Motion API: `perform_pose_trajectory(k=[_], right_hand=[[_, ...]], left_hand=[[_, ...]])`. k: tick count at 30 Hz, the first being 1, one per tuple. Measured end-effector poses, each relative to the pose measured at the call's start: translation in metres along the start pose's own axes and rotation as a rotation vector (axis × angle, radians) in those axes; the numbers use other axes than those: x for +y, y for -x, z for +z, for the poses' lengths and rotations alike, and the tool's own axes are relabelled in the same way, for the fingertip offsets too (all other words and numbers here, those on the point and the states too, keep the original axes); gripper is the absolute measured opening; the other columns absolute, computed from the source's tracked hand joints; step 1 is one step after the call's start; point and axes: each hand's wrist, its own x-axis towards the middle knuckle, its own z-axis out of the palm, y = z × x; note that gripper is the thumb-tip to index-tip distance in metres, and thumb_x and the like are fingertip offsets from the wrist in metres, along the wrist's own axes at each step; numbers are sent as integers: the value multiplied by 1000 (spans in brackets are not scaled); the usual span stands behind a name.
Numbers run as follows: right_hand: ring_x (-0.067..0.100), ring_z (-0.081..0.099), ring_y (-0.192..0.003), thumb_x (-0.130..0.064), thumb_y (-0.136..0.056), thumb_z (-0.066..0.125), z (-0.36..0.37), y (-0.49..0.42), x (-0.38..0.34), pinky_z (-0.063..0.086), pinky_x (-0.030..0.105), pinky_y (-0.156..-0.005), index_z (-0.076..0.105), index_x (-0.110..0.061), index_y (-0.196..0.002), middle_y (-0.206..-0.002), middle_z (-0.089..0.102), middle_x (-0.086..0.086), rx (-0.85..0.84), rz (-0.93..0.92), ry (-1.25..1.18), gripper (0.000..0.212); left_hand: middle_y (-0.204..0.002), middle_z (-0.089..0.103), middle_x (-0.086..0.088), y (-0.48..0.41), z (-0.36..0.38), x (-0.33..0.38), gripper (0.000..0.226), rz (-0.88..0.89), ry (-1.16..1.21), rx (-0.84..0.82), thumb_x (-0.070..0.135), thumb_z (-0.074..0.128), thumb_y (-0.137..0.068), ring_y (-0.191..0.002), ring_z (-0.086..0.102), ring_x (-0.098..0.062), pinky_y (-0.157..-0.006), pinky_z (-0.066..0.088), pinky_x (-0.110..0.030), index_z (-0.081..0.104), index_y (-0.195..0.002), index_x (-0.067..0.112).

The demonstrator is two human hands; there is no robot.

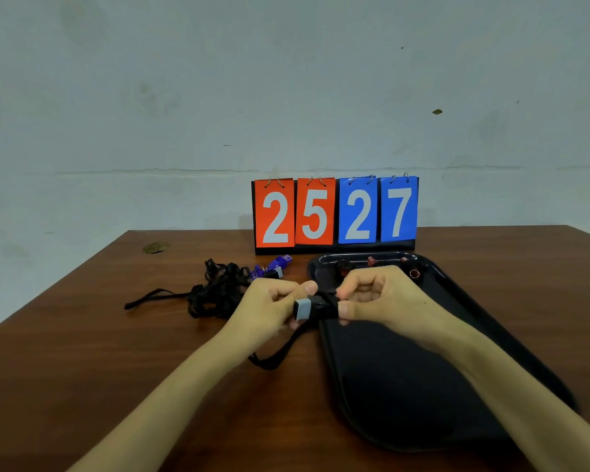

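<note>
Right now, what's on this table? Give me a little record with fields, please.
Left hand: grips black whistle by its grey tip
Right hand: pinches the whistle's other end
Cord: black, hangs from the whistle onto the table
Tray: black, under the right hand, small items at far end
Scoreboard: reads 25 and 27
Beside tray: tangled black cords, purple whistle

Left hand point(269, 303) and right hand point(378, 294) meet at centre, fingers point(363, 288) curled, pinching.
</note>
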Motion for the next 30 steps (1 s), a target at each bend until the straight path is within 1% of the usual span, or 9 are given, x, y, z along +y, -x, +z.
perform_pose_trajectory(k=[2,5,10,14,17,20,22,25,30], right_hand=[[11,68,-73,-4,-79,67,2,0,1,53,22,-74,65,-16,-77,-71,71,-3,15,-3,-88,12],[10,66,-70,-6,-78,65,5,-1,5,53,22,-71,65,-11,-82,-71,69,-2,65,3,-249,6],[11,66,-69,-5,-81,64,1,-4,10,55,25,-71,66,-10,-88,-74,70,2,328,18,-370,8],[11,66,-70,-9,-81,68,-4,-10,18,54,24,-68,66,-14,-85,-77,69,4,592,71,-164,7],[10,65,-75,-15,-79,71,-4,-11,24,53,21,-70,64,-20,-83,-78,68,0,659,87,60,10],[3,60,-75,-21,-80,71,1,-10,28,44,12,-66,63,-23,-87,-78,62,-10,634,84,330,11],[1,57,-74,-21,-81,70,6,-8,27,41,11,-64,62,-23,-89,-78,59,-12,580,71,451,11],[4,57,-78,-21,-81,69,7,-6,25,46,15,-71,62,-24,-91,-83,60,-11,466,-10,609,13],[4,60,-77,-19,-79,72,4,-6,18,50,17,-72,64,-25,-81,-81,63,-9,135,-26,556,10]], left_hand=[[-43,48,-2,1,4,0,34,-39,66,-59,26,54,-90,-31,32,-8,-35,24,-19,70,-64,11],[-40,48,1,5,11,1,43,-66,164,-129,33,47,-91,-30,29,-7,-37,22,-22,69,-59,15],[-45,49,-1,9,19,-4,37,-46,81,-122,33,40,-97,-31,30,-10,-36,25,-20,67,-87,9],[-44,50,2,8,22,-4,25,-9,-43,-86,26,40,-99,-31,36,-3,-39,32,-13,61,-94,12],[-43,51,5,9,20,-3,22,35,-121,-99,29,44,-97,-36,42,-2,-49,41,-16,63,-89,19],[-44,52,10,11,16,1,19,76,-165,-125,30,49,-94,-40,45,-1,-53,44,-16,65,-91,20],[-50,57,18,12,15,3,18,97,-187,-141,28,52,-94,-44,49,4,-51,38,-8,68,-94,19],[-54,57,30,12,12,9,17,143,-217,-136,22,54,-93,-52,53,14,-51,36,-1,70,-93,17],[-51,61,17,7,-1,13,20,149,-163,-30,23,61,-88,-50,55,7,-57,40,-4,70,-72,15]])
